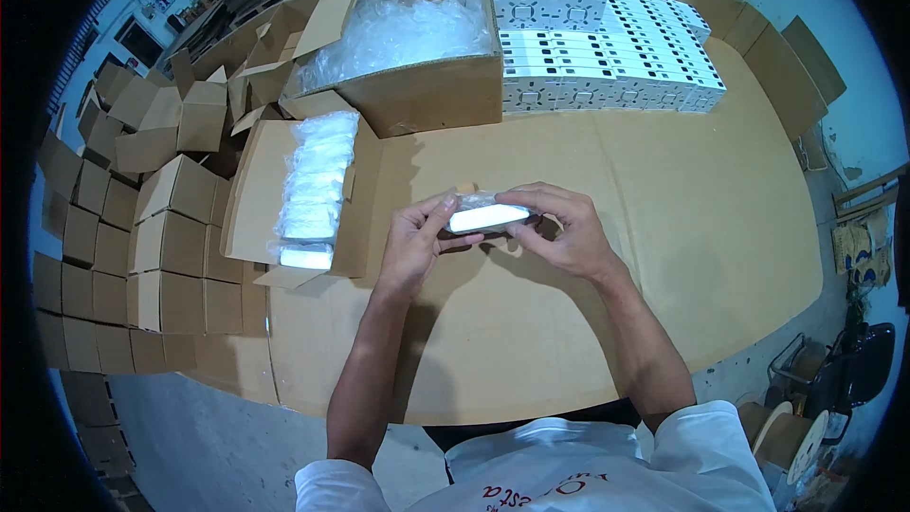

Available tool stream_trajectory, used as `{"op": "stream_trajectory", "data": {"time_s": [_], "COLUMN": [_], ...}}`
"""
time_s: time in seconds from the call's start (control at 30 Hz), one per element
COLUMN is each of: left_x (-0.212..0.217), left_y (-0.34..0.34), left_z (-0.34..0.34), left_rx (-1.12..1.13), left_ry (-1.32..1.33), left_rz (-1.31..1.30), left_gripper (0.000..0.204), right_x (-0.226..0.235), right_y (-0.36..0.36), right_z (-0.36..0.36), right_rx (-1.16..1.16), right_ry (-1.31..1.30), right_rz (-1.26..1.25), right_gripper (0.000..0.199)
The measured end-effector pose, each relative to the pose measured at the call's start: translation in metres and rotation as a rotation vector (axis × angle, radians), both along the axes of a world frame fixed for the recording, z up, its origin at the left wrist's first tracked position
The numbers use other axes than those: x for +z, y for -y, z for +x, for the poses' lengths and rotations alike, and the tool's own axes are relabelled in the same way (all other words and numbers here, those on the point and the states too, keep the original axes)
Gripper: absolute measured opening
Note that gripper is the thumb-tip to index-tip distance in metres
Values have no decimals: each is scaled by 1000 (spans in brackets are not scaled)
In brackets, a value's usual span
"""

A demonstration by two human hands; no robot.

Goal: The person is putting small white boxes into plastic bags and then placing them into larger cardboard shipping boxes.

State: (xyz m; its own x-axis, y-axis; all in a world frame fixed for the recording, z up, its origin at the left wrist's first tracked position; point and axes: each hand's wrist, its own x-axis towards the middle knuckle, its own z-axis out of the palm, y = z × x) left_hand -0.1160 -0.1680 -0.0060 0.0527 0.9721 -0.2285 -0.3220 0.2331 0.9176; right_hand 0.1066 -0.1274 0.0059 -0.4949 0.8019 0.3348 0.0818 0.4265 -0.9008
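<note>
One white block (488,219), in clear wrap (481,199), held over the table (531,341) | left hand (414,242): thumb and fingers closed on its left end | right hand (574,239): thumb and fingers closed on its right end | leftward: wrapped blocks (318,175) rowed in a carton (258,192) | behind: big box (431,100) of clear bags (408,33), beside white stacks (607,47)

A packing workshop — brown cartons (169,246) pile up at the left, a large box (431,95) brims with clear plastic wrapping (408,28), white units (592,71) stand in rows, and reels (798,444) sit on grey floor (209,436).
</note>
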Motion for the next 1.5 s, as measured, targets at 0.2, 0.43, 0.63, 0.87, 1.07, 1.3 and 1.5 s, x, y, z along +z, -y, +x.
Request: {"op": "stream_trajectory", "data": {"time_s": [0.2, 0.43, 0.63, 0.87, 1.07, 1.3, 1.5], "left_x": [7, -9, -8, -11, -26, -43, -92], "left_y": [1, 4, 23, 56, 78, 85, 78], "left_z": [5, 0, -18, -72, -122, -152, -156], "left_rx": [-2, -125, -137, -177, -229, -171, -75], "left_ry": [-18, -124, -301, -364, -444, -540, -572], "left_rz": [69, 186, 234, 312, 372, 365, 538], "left_gripper": [37, 31, 36, 33, 41, 72, 65], "right_x": [-1, 10, 17, 55, 70, 121, 60], "right_y": [0, 1, 19, 71, 80, 91, 122], "right_z": [0, 3, -20, -86, -131, -190, -301], "right_rx": [-44, -67, -129, -111, 48, -87, 197], "right_ry": [69, 170, 340, 716, 947, 562, -184], "right_rz": [40, 88, 439, 607, 539, 364, -200], "right_gripper": [28, 23, 24, 22, 20, 27, 19]}}
